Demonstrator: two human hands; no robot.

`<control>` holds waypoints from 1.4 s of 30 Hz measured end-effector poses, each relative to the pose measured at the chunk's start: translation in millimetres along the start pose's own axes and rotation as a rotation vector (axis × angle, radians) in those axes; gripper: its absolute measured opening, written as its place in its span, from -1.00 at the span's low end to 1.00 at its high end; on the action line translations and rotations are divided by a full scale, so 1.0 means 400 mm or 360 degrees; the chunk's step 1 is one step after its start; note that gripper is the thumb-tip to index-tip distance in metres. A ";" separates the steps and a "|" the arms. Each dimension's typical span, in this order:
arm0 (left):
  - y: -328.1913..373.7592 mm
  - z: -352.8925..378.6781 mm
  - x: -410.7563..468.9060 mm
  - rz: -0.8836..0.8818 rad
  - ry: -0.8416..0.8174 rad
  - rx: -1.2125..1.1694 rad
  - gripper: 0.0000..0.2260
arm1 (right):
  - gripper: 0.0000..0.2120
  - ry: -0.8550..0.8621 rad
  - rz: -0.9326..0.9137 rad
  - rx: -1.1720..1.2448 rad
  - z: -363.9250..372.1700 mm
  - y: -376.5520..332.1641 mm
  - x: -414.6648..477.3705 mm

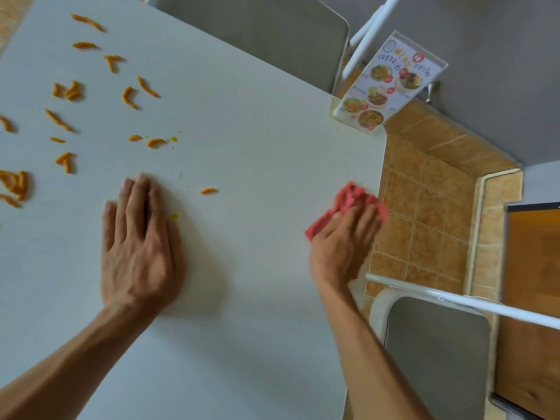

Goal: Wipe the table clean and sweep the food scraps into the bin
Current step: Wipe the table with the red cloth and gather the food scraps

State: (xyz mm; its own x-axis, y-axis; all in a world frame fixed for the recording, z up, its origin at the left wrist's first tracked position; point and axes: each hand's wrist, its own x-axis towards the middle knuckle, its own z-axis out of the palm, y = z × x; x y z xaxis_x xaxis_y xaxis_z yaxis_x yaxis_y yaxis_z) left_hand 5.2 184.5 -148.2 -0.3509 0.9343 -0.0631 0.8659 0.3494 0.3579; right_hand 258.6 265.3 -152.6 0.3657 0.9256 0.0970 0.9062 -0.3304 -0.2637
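Note:
Several orange food scraps (pixel 66 92) lie scattered over the left part of the white table (pixel 242 131); one stray piece (pixel 208 191) lies nearer the middle. My left hand (pixel 139 247) rests flat on the table, fingers together, holding nothing. My right hand (pixel 344 241) presses a crumpled red cloth (pixel 348 197) onto the table close to its right edge. A small orange smear (pixel 173 217) shows beside my left fingers. No bin is in view.
A clear menu stand (pixel 391 83) sits on the table's far right corner. A grey chair seat (pixel 272 34) stands beyond the far edge, and another chair (pixel 436 356) with a white frame is at the right. Tan floor tiles (pixel 424 189) lie beyond the table's right edge.

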 end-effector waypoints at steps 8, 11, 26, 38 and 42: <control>0.006 -0.002 -0.001 0.0008 0.0020 -0.0011 -0.47 | -0.47 -0.0518 -0.1081 0.0006 -0.077 0.052 -0.172; 0.007 0.016 0.002 0.0025 0.0059 -0.0007 -0.48 | -0.46 -0.0368 -0.0905 -0.0044 -0.052 0.074 -0.078; -0.198 -0.069 -0.197 -0.0020 -0.0012 0.0003 -0.50 | -0.43 -0.0184 -0.0481 0.0088 0.135 -0.532 -0.198; -0.215 -0.061 -0.208 -0.0081 -0.0083 0.0129 -0.48 | -0.50 -0.0101 -0.0954 0.0040 0.115 -0.312 -0.137; -0.216 -0.064 -0.209 -0.0094 -0.0084 0.0109 -0.48 | -0.52 -0.0015 -0.0402 -0.0005 0.085 -0.317 -0.280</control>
State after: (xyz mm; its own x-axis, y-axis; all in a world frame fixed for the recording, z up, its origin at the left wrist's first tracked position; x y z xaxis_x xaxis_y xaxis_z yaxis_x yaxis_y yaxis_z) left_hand -49.6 74.5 -150.1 -0.3844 0.9137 -0.1319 0.8672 0.4064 0.2877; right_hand 95.8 209.8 -162.5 0.1256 0.9806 0.1506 0.9694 -0.0890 -0.2290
